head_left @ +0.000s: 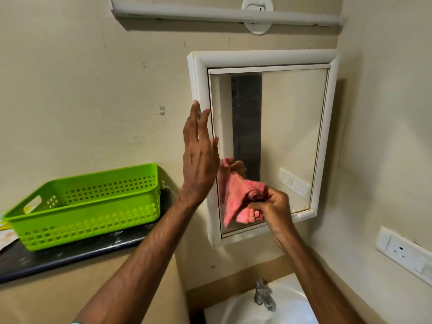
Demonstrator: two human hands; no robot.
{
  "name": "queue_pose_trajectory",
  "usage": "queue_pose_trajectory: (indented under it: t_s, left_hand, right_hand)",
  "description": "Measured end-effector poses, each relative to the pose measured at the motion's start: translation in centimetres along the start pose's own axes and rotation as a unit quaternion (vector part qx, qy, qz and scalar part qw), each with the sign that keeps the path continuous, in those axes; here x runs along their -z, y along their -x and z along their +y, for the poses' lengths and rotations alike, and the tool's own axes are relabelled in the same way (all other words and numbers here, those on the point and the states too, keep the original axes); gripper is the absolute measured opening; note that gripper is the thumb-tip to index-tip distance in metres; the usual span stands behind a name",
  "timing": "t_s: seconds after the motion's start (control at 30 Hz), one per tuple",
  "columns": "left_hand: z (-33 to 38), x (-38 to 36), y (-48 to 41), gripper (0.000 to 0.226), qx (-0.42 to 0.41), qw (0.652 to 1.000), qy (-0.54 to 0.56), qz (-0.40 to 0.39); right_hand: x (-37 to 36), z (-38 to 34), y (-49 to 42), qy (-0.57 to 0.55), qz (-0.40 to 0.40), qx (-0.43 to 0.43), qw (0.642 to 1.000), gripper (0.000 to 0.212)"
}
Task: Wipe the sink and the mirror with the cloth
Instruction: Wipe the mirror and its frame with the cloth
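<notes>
A white-framed mirror [287, 127] hangs on the wall ahead. My right hand [272, 208] grips a pink cloth [242, 198] bunched at the mirror's lower left part. The cloth and the hand are reflected in the glass. My left hand [198, 157] is raised flat, fingers apart and holding nothing, at the mirror's left frame edge. Below, a white sink [287, 302] with a chrome tap [264, 295] shows at the bottom of the view.
A green plastic basket [93, 206] stands on a dark shelf [58, 260] to the left. A white wall socket [406, 252] is at the right. A white tube light [210, 14] runs above the mirror.
</notes>
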State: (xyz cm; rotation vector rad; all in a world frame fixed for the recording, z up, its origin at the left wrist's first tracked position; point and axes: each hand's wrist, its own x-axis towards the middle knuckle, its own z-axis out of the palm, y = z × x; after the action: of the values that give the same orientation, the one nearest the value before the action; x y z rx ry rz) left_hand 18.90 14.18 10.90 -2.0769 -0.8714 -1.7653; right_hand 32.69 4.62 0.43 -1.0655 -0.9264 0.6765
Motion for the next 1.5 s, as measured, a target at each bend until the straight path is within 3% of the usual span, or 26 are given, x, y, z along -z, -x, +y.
queue_pose_trajectory:
  t_s: [0.07, 0.17, 0.23, 0.33, 0.43, 0.53, 0.67, 0.8, 0.93, 1.13, 1.2, 1.3, 1.5]
  left_hand:
    - [-0.1, -0.1, 0.1, 0.061, 0.003, 1.0, -0.003, 0.004]
    - [-0.2, -0.1, 0.2, 0.062, 0.012, 1.0, 0.005, 0.003]
    - [-0.1, 0.0, 0.2, 0.066, 0.024, 1.0, 0.012, -0.001]
    - [-0.5, 0.1, 0.3, 0.07, 0.041, 0.999, 0.023, -0.009]
    - [-1.4, 0.3, 0.4, 0.067, 0.024, 0.999, 0.034, -0.017]
    - [-2.0, 0.8, 0.4, 0.063, 0.005, 0.998, 0.066, -0.021]
    - [-2.2, 2.1, 0.0, 0.062, 0.046, 0.98, 0.194, -0.027]
    - [-1.6, 3.0, -0.4, 0.063, 0.092, 0.972, 0.214, -0.013]
    - [-0.9, 2.4, 1.0, 0.063, 0.088, 0.972, 0.217, -0.033]
    - [0.2, 1.0, 4.2, 0.087, 0.084, 0.98, 0.172, -0.063]
    - [0.2, 0.6, 4.9, 0.096, 0.088, 0.981, 0.152, -0.076]
    - [0.3, 0.3, 5.5, 0.091, 0.091, 0.984, 0.134, -0.08]
    - [1.0, 0.3, 6.5, 0.073, 0.074, 0.99, 0.081, -0.093]
  right_hand:
    - [0.7, 0.2, -0.3, -0.104, 0.018, -0.024, 0.994, 0.037]
    - [1.5, 0.2, -1.0, -0.306, -0.014, -0.091, 0.947, 0.034]
    - [1.5, -0.2, -1.0, -0.348, -0.026, -0.118, 0.929, 0.032]
    - [1.0, -1.5, -1.0, -0.206, 0.012, -0.065, 0.976, 0.026]
    - [0.3, -4.7, -1.8, -0.025, 0.034, 0.09, 0.995, 0.032]
    - [-0.5, -8.2, -3.0, 0.176, -0.022, 0.289, 0.941, 0.042]
    - [-2.0, -10.0, -5.2, 0.354, -0.01, 0.426, 0.832, 0.049]
    - [-4.1, -6.9, -5.2, 0.434, -0.043, 0.443, 0.784, 0.048]
    - [-4.0, -2.7, -3.6, 0.441, -0.034, 0.418, 0.794, 0.037]
    - [-2.3, 3.5, -1.2, 0.484, -0.039, 0.365, 0.794, 0.013]
    - [-1.8, 5.6, -0.7, 0.484, -0.038, 0.357, 0.798, 0.012]
    - [-1.2, 8.4, -0.6, 0.489, -0.073, 0.346, 0.797, 0.021]
    - [0.1, 10.6, -0.4, 0.538, -0.098, 0.419, 0.725, 0.027]
